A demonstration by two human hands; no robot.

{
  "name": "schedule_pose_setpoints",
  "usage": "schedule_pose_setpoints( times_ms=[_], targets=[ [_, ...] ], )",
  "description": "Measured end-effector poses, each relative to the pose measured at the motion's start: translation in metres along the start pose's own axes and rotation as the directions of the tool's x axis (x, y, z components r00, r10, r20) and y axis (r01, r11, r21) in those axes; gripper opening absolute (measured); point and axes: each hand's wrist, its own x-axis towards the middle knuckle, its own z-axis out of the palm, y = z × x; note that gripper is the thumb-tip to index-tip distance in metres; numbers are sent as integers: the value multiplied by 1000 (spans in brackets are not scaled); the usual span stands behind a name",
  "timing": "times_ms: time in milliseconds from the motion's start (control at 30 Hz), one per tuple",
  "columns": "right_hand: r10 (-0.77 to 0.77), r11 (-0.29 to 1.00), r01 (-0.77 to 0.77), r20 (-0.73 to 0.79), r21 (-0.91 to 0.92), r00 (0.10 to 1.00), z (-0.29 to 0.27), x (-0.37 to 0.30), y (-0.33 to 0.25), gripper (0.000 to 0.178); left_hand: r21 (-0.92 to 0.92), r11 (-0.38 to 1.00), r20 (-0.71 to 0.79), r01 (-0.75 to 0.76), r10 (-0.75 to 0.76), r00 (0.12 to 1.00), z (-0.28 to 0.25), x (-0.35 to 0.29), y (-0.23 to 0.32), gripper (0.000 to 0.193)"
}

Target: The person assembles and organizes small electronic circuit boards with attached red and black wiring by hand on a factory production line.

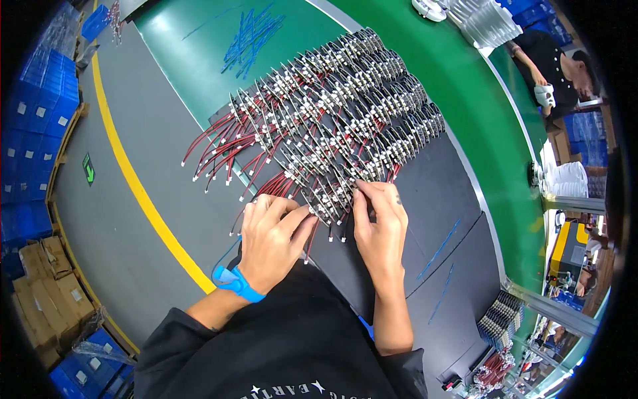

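Note:
Several rows of thin circuit boards (332, 100) stand close together in dark racks on the bench in front of me. They carry small white connectors, and bundles of red and black wires (216, 149) hang off the left side. At the near end of the rows, my left hand (271, 229) has its thumb and fingers closed on the edge of a circuit board. A blue band is around that wrist. My right hand (380, 216) pinches at the same near boards, a little farther right. The fingertips partly hide what they grip. Loose white plugs (343, 239) dangle between the hands.
The dark mat (452, 213) lies right of the racks, with blue marks on it. Another rack of boards (502, 319) and red wires (495, 372) are at lower right. Blue boxes (40, 133) and cartons (56, 286) line the left. A person (555, 70) is at upper right.

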Motion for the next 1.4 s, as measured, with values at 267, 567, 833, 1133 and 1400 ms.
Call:
schedule_pose_setpoints(
  times_ms=[267,567,833,1133,1400],
  targets=[
    [500,621,-376,22,688,866,3,-47,-6,47,33,999,-20,18,-17,1000,1,3,-4,16],
    [500,747,-273,-241,607,832,-1,-65,-5,40,-123,992,-53,-31,25,998,-23,-6,8,26],
    [383,864,-496,-524,-89,761,-78,-86,41,28,-745,507,658,433,458,597,-46,-78,8,8],
    [526,652,-722,-549,-229,649,-110,-136,91,34,-921,358,97,157,-182,979,-116,-59,-62,33],
    [561,661,-681,-396,-315,727,-131,-163,95,26,-923,274,-140,270,-893,427,-99,-67,-192,22]
  ],
)
